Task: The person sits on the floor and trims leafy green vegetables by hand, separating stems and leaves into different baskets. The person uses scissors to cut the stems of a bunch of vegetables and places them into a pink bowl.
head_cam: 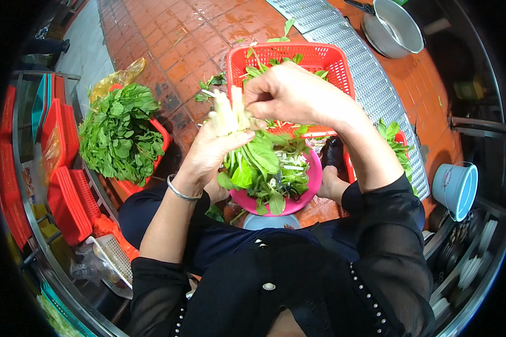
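My left hand grips a bunch of leafy greens, pale stems up and leaves hanging down. The fingers of my right hand are curled in a pinch against the stem ends, slightly blurred. Beneath the bunch, a pink basin holds leaves and cut pale stems. Black-handled scissors seem to lie among them, partly covered. Just beyond, a red perforated basket contains more leaves, partly hidden by my right hand and forearm.
A heap of greens fills a red basket at left, beside a shelf of stacked red baskets. A metal grate crosses the wet tiled floor. At right stand a metal pot and a light-blue bucket.
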A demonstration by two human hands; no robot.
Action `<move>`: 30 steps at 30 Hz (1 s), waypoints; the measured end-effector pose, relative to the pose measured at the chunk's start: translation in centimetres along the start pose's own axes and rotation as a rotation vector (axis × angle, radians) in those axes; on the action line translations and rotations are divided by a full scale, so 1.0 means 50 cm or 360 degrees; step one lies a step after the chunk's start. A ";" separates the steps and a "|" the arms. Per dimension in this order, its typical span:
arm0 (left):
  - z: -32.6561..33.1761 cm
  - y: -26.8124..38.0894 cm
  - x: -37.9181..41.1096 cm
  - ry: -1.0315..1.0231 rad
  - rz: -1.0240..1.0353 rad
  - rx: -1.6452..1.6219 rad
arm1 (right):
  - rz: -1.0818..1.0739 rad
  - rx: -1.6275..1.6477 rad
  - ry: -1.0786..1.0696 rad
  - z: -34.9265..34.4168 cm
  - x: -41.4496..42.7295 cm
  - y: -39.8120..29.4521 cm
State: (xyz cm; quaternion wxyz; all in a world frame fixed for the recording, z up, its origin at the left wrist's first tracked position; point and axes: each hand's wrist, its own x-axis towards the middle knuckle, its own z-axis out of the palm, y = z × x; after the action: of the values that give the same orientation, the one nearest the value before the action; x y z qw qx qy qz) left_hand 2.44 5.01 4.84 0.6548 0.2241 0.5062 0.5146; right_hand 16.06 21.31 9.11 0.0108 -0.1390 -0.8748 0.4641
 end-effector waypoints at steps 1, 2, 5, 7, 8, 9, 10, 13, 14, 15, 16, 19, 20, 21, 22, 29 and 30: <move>0.007 0.013 -0.003 0.0027 0.0036 -0.0079 | 0.0011 0.0074 0.0023 0.003 0.009 -0.004; 0.014 0.024 -0.009 0.0058 0.0073 -0.0159 | 0.0019 0.0147 0.0043 0.005 0.016 -0.004; -0.001 0.025 -0.019 0.0235 0.0169 -0.0155 | 0.0051 0.1251 -0.0056 0.038 0.044 0.040; -0.039 0.020 -0.025 0.0284 0.0150 -0.0075 | 0.0273 0.1228 0.0248 0.091 0.067 0.139; -0.035 0.029 -0.025 0.0320 0.0150 -0.0081 | 0.0390 0.0880 0.0461 0.141 0.082 0.218; -0.033 0.038 -0.025 0.0332 0.0102 -0.0031 | 0.0564 0.0445 0.0481 0.204 0.086 0.313; -0.039 0.040 -0.027 0.0359 0.0047 0.0016 | 0.0877 0.0117 0.0217 0.243 0.088 0.350; -0.048 0.036 -0.032 0.0414 -0.0062 0.0154 | 0.1250 -0.0400 -0.0136 0.379 0.094 0.427; -0.049 0.033 -0.033 0.0416 -0.0084 0.0141 | 0.1283 -0.0415 -0.0123 0.406 0.095 0.429; -0.050 0.032 -0.032 0.0410 -0.0104 0.0135 | 0.1322 -0.0428 -0.0100 0.421 0.101 0.429; -0.044 0.034 -0.031 0.0426 -0.0096 0.0150 | 0.1348 -0.0440 -0.0083 0.435 0.107 0.445; -0.046 0.037 -0.032 0.0456 -0.0098 0.0160 | 0.1410 -0.0439 -0.0062 0.435 0.121 0.450; -0.049 0.034 -0.035 0.0485 -0.0084 0.0168 | 0.1421 -0.0406 -0.0072 0.423 0.119 0.447; -0.050 0.037 -0.037 0.0487 -0.0083 0.0200 | 0.1440 -0.0380 -0.0079 0.406 0.113 0.438; -0.048 0.044 -0.038 0.0481 -0.0079 0.0229 | 0.1405 -0.0282 -0.0074 0.384 0.107 0.443; -0.029 0.040 -0.035 0.0452 0.0210 0.0277 | 0.1025 0.1529 -0.0247 0.126 -0.027 0.293; -0.022 0.039 -0.033 0.0448 0.0259 0.0283 | 0.1005 0.1585 -0.0237 0.095 -0.046 0.254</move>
State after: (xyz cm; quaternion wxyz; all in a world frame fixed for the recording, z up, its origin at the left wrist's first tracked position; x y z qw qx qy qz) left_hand 0.67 4.00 6.72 0.5114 0.2470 0.6165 0.5453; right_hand 20.51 23.63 -3.68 -0.1253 -0.3377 -0.4666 0.8078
